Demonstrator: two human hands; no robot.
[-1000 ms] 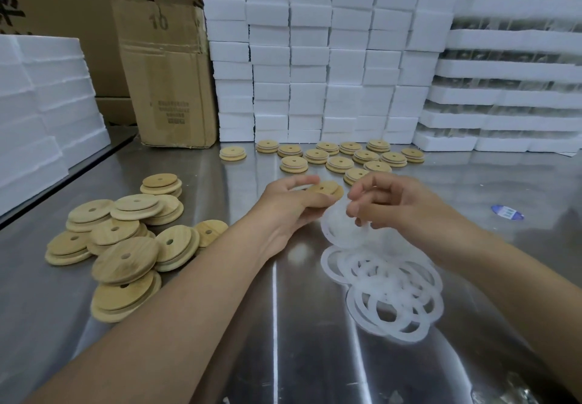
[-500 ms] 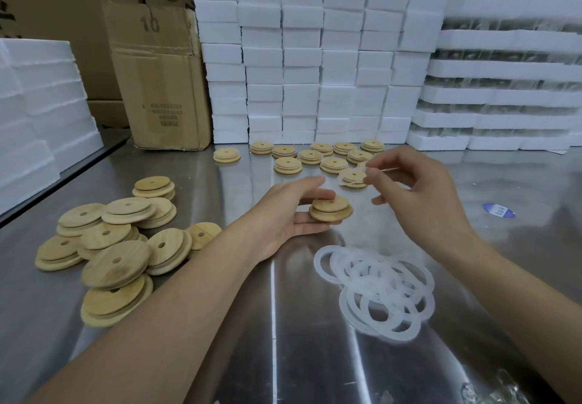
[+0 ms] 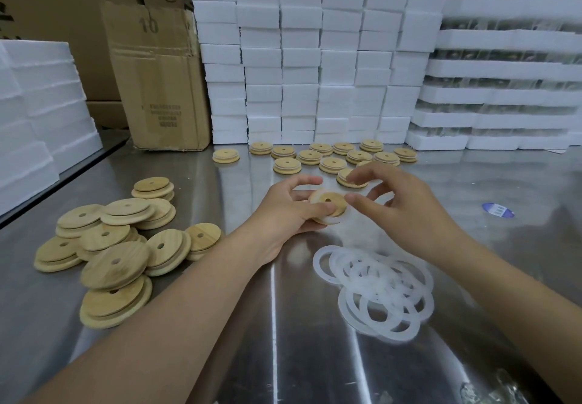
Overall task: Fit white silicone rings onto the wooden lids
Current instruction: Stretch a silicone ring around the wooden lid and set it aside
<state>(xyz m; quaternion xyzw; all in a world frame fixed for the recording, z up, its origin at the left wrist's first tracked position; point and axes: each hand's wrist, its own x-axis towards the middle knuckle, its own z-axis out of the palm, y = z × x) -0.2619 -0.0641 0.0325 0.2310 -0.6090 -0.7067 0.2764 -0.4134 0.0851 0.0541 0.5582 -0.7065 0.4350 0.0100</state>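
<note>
The left hand (image 3: 291, 206) grips a wooden lid (image 3: 327, 205) above the steel counter (image 3: 308, 359), thumb curled over its near edge and forefinger arched over its far edge. The lid is tilted so that its face and centre hole turn toward the camera. A white silicone ring (image 3: 331, 222) shows along the lid's lower rim. The right hand (image 3: 409, 214) is just right of the lid with its thumb tip at the lid's edge and its fingers curled. It appears to pinch a stretch of the ring, though that part is blurred. Nearer than the lid and a little to its right, a heap of loose rings (image 3: 378, 296) lies flat, the rings overlapping. Well to the lid's left, a pile of bare lids (image 3: 110, 246) is strewn and stacked on the counter. Just beyond the lid, rows of lids (image 3: 330, 156) sit face up, some showing a pale band at the rim. Farther beyond the lid rises a wall of white foam blocks (image 3: 315, 57), and beyond it to the left stands a cardboard box (image 3: 157, 82). To the lid's right a blue label (image 3: 497, 209) lies on the steel.
</note>
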